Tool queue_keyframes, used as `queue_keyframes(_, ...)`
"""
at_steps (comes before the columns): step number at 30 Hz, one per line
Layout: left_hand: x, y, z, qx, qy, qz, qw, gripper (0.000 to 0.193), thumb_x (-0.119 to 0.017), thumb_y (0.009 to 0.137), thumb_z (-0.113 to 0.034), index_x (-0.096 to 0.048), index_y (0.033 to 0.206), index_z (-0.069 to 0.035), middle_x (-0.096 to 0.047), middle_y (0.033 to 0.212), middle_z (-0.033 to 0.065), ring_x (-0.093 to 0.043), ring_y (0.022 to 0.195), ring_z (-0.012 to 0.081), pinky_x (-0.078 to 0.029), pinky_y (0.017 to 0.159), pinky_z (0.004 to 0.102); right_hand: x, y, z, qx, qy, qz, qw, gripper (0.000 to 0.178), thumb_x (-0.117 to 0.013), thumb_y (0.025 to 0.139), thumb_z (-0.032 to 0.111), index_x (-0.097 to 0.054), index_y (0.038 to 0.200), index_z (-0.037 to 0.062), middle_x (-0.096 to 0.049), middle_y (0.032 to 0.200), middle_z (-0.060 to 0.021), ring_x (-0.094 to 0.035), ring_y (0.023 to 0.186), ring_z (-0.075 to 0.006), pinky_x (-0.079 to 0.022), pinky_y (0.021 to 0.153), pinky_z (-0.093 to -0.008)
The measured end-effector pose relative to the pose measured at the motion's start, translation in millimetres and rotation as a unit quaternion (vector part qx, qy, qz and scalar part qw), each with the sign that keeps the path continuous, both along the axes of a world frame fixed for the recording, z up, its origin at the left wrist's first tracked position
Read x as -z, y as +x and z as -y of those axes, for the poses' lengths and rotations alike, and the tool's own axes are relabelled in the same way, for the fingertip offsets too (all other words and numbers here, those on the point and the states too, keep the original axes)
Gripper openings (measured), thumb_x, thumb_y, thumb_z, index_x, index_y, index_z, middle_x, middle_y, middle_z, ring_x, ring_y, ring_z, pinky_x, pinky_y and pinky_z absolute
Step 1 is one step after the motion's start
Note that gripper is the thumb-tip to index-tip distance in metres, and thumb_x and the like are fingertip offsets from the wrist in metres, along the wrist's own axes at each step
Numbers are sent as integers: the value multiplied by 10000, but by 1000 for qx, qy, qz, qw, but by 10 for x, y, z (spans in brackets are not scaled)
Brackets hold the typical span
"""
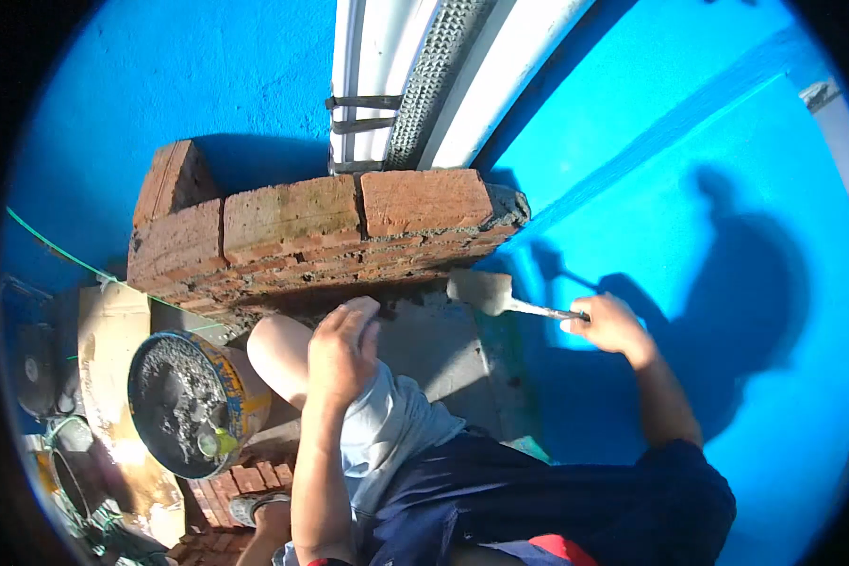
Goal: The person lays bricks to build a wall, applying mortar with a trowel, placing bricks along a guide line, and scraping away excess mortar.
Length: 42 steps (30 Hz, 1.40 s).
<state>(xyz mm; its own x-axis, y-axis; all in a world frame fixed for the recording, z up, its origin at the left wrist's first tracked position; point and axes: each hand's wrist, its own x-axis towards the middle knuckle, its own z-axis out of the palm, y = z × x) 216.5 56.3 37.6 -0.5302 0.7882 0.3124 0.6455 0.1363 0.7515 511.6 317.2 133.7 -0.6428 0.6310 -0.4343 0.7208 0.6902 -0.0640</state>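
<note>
My right hand (610, 325) is closed around the handle of a trowel (481, 291). The trowel's greyish, mortar-smeared blade points left, close to the right end of a low brick wall (292, 219). Three red bricks form the wall's front top row, and another brick (168, 179) stands at its back left. Some grey mortar (509, 206) clings to the row's right end. My left hand (344, 349) is raised over my bent knee, just in front of the wall. Its fingers are loosely stretched with nothing visible in them; the palm side is partly hidden.
A bucket (255, 382) of wet grey mortar (174, 382) stands at the left, with a yellow-green object in it. Cardboard (113, 330) lies beside it, stacked bricks (236, 486) below. White pipes (377, 57) rise behind the wall. A green string (57, 247) stretches at the left.
</note>
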Motion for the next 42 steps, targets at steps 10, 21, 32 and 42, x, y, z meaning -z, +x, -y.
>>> queue_keyframes(10,523,392,190,86,-19,-22,996,267,-659,805,-100,-660,1061,-24,-674,1063,146,-644,969,322,-509,869,399,-519,-1013,-1244,-99,18,199,975,348,-708,806,407,-710,780,60,-667,658,-113,-649,630,-253,-486,597,-419)
queue_keyframes(21,504,362,323,62,-37,8,997,276,-662,817,-98,-648,1082,-21,-666,1089,164,-634,1008,342,-509,889,404,-754,-1913,-539,-220,28,164,961,317,-732,791,374,-719,834,61,-670,681,-114,-641,646,-269,-489,616,-416)
queue_keyframes(32,308,64,236,18,-18,-3,1000,244,-659,819,-98,-657,1051,-21,-665,1098,149,-631,1023,331,-497,917,406,-563,-1180,-436,-74,-186,-53,978,341,-648,898,327,-618,697,52,-587,592,-28,-550,521,-105,-424,480,-294)
queue_keyframes(42,-515,-910,-1198,97,-73,-183,976,661,-779,757,-178,-503,1343,-49,-483,1388,176,-456,1295,348,-387,1085,411,-126,-104,-392,319,-478,-362,734,357,-502,1007,391,-553,874,63,-475,587,31,-400,395,-48,-288,340,-218)
